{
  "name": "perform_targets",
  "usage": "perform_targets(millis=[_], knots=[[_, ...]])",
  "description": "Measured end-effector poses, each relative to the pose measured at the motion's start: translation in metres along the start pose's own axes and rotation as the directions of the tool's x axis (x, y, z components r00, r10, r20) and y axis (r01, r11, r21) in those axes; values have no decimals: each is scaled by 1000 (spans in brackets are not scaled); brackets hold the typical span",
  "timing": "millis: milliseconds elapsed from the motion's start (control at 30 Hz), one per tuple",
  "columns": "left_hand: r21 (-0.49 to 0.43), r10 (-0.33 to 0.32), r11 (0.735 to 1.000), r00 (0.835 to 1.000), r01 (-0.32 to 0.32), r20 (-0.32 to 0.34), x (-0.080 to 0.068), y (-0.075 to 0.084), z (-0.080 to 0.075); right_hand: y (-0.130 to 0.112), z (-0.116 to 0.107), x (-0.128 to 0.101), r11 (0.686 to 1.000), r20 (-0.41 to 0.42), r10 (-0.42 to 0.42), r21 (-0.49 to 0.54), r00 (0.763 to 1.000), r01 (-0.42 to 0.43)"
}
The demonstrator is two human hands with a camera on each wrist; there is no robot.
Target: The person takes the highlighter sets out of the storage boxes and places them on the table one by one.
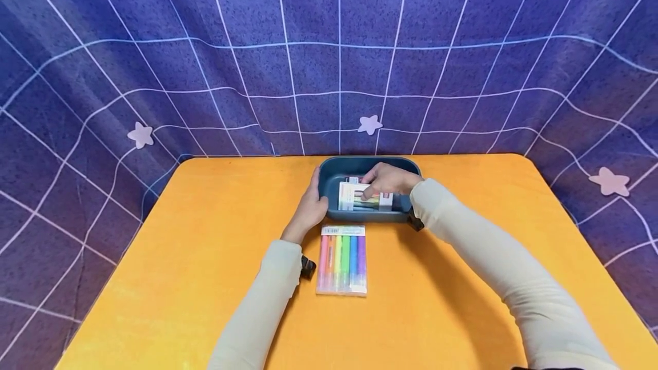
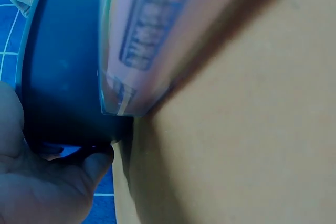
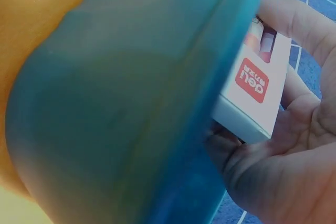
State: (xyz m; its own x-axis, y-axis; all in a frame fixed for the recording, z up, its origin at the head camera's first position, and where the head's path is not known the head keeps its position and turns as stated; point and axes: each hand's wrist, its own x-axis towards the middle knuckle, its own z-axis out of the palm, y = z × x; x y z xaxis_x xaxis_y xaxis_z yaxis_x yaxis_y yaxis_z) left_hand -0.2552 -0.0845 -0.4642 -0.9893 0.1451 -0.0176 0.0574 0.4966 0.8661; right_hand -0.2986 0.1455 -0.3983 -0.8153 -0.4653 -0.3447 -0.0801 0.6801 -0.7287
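**Kid:** What is lying closest to you?

**Me:** I am seeing a clear pack of markers (image 1: 341,260) lying flat on the orange table (image 1: 205,278). Its long side is running away from me, with the white label end pointing at the bin. It is sitting just in front of the blue bin (image 1: 329,179), between the two sleeves.

**Kid:** What is the left hand doing?

**Me:** The left hand (image 1: 311,205) is gripping the bin's left end. Its fingers are curling around the wall, with the thumb under the rim.

**Kid:** And the right hand?

**Me:** The right hand (image 1: 388,180) is reaching into the bin. Its fingers and thumb are pinching a white box of markers (image 1: 365,197). The box is lying inside the bin with its long side going left to right.

**Kid:** What is behind it all?

**Me:** A purple cloth with white lines and stars (image 1: 370,124) is hanging there.
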Motion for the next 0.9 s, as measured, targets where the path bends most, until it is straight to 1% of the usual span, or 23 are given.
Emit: perform_targets(millis=[67,200,300,400,500,600,733,900], knots=[[-1,-7,1000,1000,7,4,-1,0,1,2,0,-2,1000,-14,-4,-2,1000,4],[-7,-44,999,999,44,2,-3,-1,4,3,-2,-6,1000,-47,-14,-6,999,14],[-8,-52,999,998,52,-20,-1,-1,5,0,-7,-12,999,-94,-16,41,995,19],[-12,-42,999,998,41,-42,2,1,5,-4,-12,-17,993,-142,-19,113,990,36],[-6,-47,999,998,47,-53,4,2,4,-6,-16,-21,985,-151,-22,166,988,48],[-6,-62,998,996,61,-57,5,4,3,-7,-17,-24,980,-168,-23,190,985,56],[-17,-63,998,996,62,-69,6,4,3,-9,-18,-28,977,-210,-29,201,977,72],[-18,-67,998,994,65,-81,6,2,3,-9,-19,-32,976,-218,-27,205,976,73]])
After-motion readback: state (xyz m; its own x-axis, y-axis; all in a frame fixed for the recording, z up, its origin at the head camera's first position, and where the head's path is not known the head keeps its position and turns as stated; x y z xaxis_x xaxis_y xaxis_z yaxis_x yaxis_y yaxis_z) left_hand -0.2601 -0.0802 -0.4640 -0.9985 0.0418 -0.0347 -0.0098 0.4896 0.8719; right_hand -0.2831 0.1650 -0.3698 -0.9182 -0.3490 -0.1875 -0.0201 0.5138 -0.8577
